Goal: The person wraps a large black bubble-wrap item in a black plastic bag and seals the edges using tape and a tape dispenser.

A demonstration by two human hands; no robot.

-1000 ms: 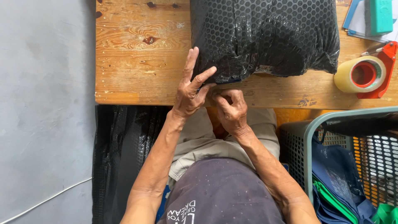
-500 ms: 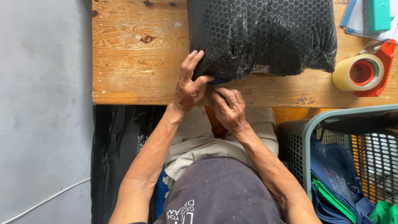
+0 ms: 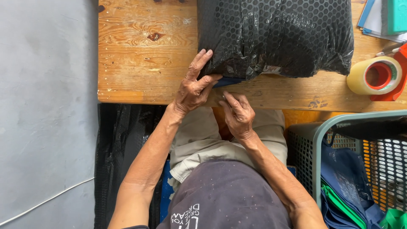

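A bulging package wrapped in black bubble wrap [image 3: 275,34] lies on a wooden table [image 3: 144,63]. My left hand [image 3: 193,87] rests on its lower left corner, fingers stretched up along the wrap and thumb pressing the bottom edge. A bit of dark blue [image 3: 224,80] peeks out under that corner. My right hand [image 3: 238,114] is just below it, with its fingers curled and the tips on the table's front edge beside the left thumb. I see nothing held in it.
A roll of clear packing tape with a red core [image 3: 375,75] sits at the table's right, with papers and a teal object [image 3: 392,17] behind it. A green plastic basket [image 3: 316,135] with blue and green fabric stands at my right. Black sheeting [image 3: 123,140] hangs under the table.
My left fingers have slid a little higher onto the package corner. The right hand has drawn slightly down from the package edge to the table's front edge.
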